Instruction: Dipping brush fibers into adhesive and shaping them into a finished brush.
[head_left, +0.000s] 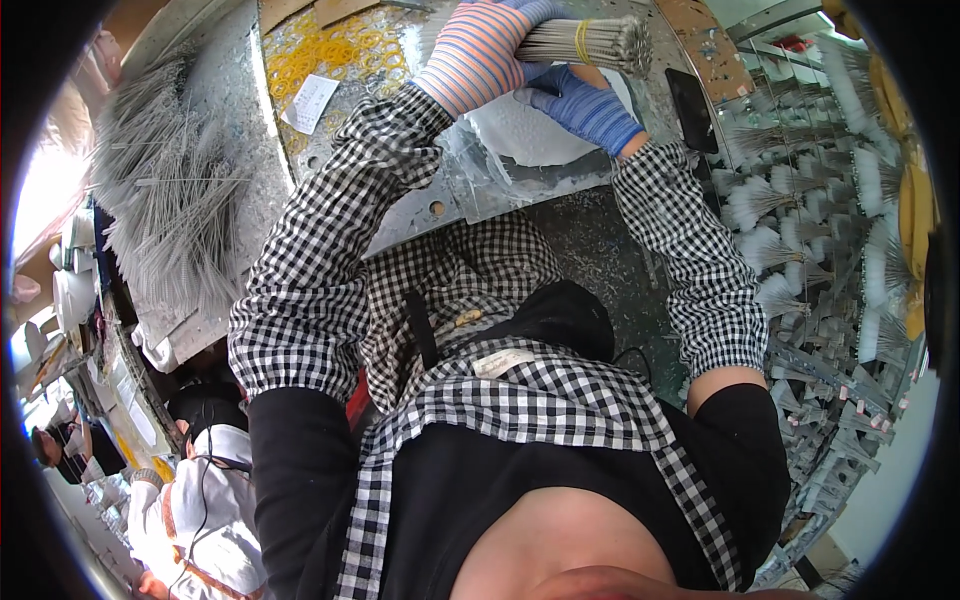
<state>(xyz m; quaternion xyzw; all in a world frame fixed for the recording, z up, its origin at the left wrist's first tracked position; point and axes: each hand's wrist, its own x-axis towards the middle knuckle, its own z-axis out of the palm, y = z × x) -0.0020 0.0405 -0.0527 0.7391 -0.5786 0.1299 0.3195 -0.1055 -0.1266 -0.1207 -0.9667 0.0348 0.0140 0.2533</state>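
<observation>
A thick bundle of thin grey rods (610, 42) with a yellow rubber band (581, 42) around it lies across the far part of the worktable. My left hand (478, 58), in a striped pink and blue glove, is closed around the bundle's left part. Just below it, my right hand (590, 108) wears a blue glove with some bare fingertips. Its fingers curl up against the underside of the bundle and are partly hidden there. Many loose yellow rubber bands (318, 62) lie to the left of my hands.
A large heap of thin grey rods (175, 190) covers the table's left side. A white paper slip (311, 104) lies by the rubber bands, and a black phone (691, 110) at the right edge. Racks of grey-white brushes (800, 230) stand at right. Another person (215, 490) is at lower left.
</observation>
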